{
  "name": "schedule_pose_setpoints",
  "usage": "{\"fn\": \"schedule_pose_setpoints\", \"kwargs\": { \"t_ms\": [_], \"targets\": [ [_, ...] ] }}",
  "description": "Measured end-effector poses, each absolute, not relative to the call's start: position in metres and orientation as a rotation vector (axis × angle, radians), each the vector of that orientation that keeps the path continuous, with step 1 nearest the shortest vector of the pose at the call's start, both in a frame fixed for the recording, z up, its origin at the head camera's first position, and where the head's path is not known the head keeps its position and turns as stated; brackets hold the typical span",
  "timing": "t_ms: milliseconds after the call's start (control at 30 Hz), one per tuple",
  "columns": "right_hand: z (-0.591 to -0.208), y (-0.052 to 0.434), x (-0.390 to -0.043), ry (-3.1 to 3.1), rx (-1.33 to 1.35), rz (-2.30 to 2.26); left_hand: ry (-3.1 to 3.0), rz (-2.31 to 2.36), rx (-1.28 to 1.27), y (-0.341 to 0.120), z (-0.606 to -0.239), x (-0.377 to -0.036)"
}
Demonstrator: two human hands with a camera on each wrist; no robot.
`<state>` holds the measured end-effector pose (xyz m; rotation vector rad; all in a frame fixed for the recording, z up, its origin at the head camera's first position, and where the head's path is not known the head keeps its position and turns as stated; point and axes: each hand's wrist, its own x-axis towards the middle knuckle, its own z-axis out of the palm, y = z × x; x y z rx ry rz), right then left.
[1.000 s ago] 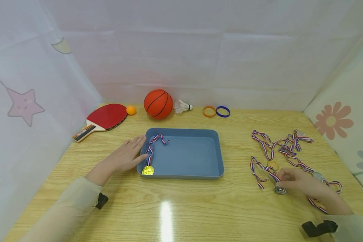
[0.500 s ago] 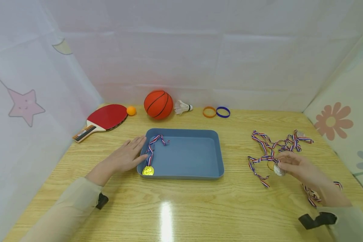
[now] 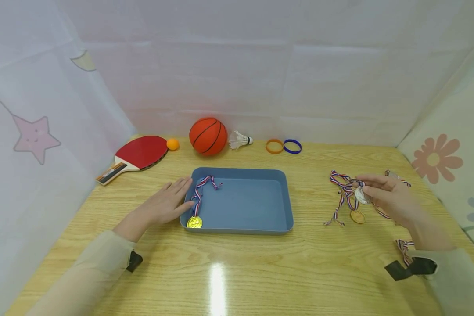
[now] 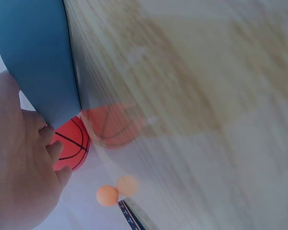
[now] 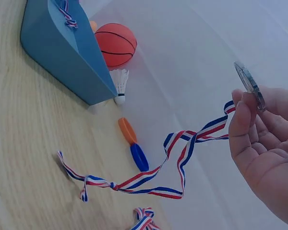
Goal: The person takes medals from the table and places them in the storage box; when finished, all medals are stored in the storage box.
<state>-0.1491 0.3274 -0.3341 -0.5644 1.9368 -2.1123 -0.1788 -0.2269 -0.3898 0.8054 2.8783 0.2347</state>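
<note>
My left hand point(image 3: 163, 202) rests with straight fingers on the left rim of a blue tray point(image 3: 245, 206). Inside the tray, along its left side, lies a gold medal point(image 3: 194, 222) on a striped ribbon. My right hand point(image 3: 393, 197) pinches a silver medal point(image 5: 249, 86) between thumb and fingers. From it a red, white and blue ribbon point(image 5: 173, 189) trails down, knotted near its end in the right wrist view. Below that hand, another gold medal point(image 3: 357, 216) lies on the table, and more ribboned medals are partly hidden behind the hand and forearm.
A red paddle point(image 3: 142, 151), an orange ball point(image 3: 173, 144), a small basketball point(image 3: 208, 136) and a shuttlecock point(image 3: 240, 140) line the back of the table. Beside them lie an orange wristband point(image 3: 274, 146) and a blue wristband point(image 3: 292, 146). A white cloth point(image 3: 237, 66) hangs behind.
My right hand has lifted the silver medal and moved it away from me, its ribbon coming along over the other ribbons. The left hand stays at the tray.
</note>
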Motion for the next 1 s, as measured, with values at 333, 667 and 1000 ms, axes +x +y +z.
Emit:
{"fn": "schedule_pose_setpoints", "kwargs": {
  "t_ms": [333,667,1000],
  "targets": [
    [-0.297,0.306,-0.167,1.882,-0.744,-2.121,2.875,0.219,0.807,-0.227,-0.392,-0.182],
    [-0.271,0.254,-0.174,1.965,-0.794,-1.980,2.899,0.220,0.835,-0.227,-0.394,-0.181],
    [-0.272,0.187,-0.187,2.270,-0.781,-1.629,2.896,0.219,0.826,-0.227,-0.393,-0.181]
  ]
}}
